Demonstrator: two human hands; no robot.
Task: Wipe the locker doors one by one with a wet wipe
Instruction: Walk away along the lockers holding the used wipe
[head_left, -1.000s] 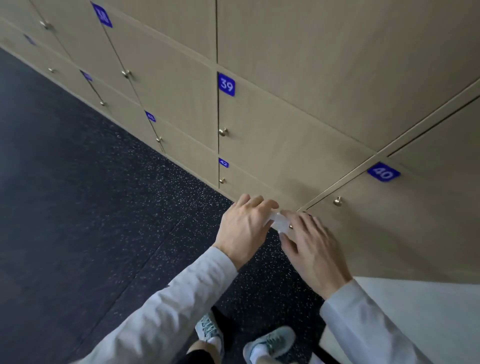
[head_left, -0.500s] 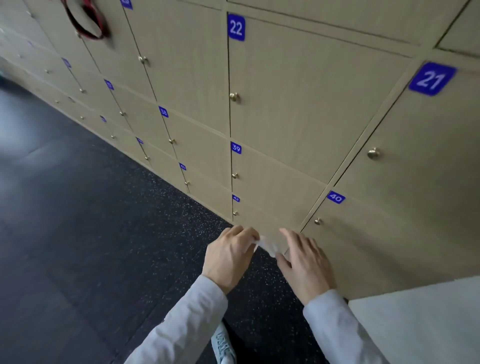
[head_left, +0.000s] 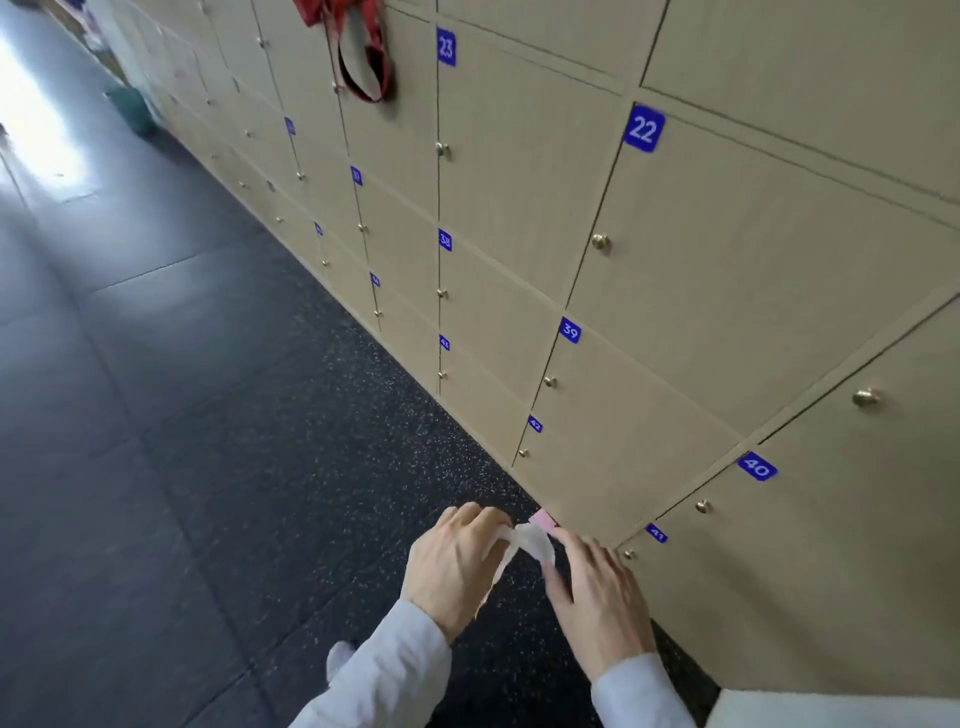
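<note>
Both my hands pinch the wet wipe (head_left: 530, 543) low in front of the locker doors (head_left: 727, 322): left hand (head_left: 449, 564) and right hand (head_left: 597, 592) each have fingers curled on it. My fingertips are hidden behind the wipe. A small pink thing (head_left: 542, 517) behind it is too blurred to identify. A red strap (head_left: 366, 57) is cut off at the top.

Tan locker doors (head_left: 727, 291), blue number plates (head_left: 643, 129), dark speckled floor (head_left: 291, 467)
</note>
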